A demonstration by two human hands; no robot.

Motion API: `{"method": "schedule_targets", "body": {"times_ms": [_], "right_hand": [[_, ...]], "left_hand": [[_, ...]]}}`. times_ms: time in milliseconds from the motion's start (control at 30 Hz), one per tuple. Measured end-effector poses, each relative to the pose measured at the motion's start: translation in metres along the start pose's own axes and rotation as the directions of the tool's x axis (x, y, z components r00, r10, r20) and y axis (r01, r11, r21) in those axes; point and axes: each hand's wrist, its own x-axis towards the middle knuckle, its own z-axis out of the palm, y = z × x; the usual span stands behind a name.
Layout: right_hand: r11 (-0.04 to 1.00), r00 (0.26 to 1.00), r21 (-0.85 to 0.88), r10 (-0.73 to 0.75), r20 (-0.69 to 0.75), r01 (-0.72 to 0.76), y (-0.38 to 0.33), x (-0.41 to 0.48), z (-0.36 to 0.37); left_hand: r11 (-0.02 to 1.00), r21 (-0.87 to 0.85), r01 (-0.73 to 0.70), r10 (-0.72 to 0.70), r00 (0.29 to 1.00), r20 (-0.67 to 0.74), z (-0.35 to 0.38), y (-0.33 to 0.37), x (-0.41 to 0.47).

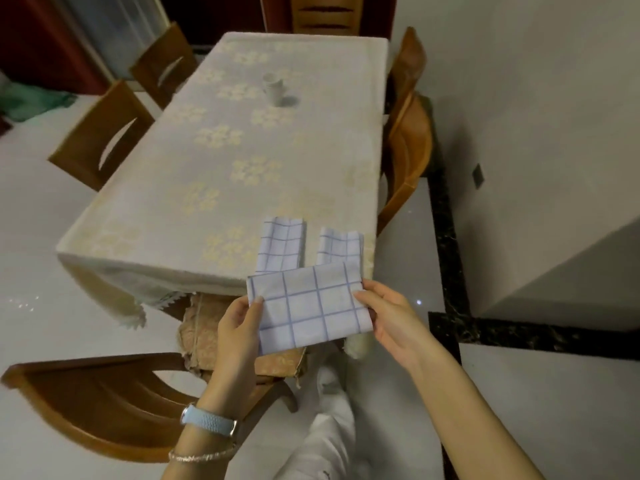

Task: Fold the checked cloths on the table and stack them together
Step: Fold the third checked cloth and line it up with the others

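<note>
A folded white cloth with blue checks [308, 308] hangs in the air just in front of the table's near edge. My left hand [239, 327] grips its left edge, thumb on top. My right hand [388, 317] holds its right edge with fingers stretched along it. Two more folded checked cloths lie side by side on the table near its front right corner: one on the left [282, 245], one on the right [339, 245]. The held cloth covers their near ends.
The table [214, 161] wears a pale flowered tablecloth. A stack of white cups [273, 90] stands at mid-table, farther back. Wooden chairs surround the table, one with a cushion [201, 334] directly below my hands. A wall stands to the right.
</note>
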Motion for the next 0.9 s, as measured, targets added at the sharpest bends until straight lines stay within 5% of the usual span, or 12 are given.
{"method": "schedule_targets", "body": {"times_ms": [400,900], "right_hand": [[0.94,0.997,-0.342,0.039,0.069,-0.013,-0.055,0.116,0.063],[0.685,0.963,-0.708,0.036,0.268,0.172,-0.053,0.285,0.191]], "left_hand": [[0.989,-0.146,0.022,-0.052,0.978,-0.203,0.013,0.02,0.099],[0.977,-0.194,0.093,-0.169,0.891,-0.422,-0.038,-0.002,0.219]]}}
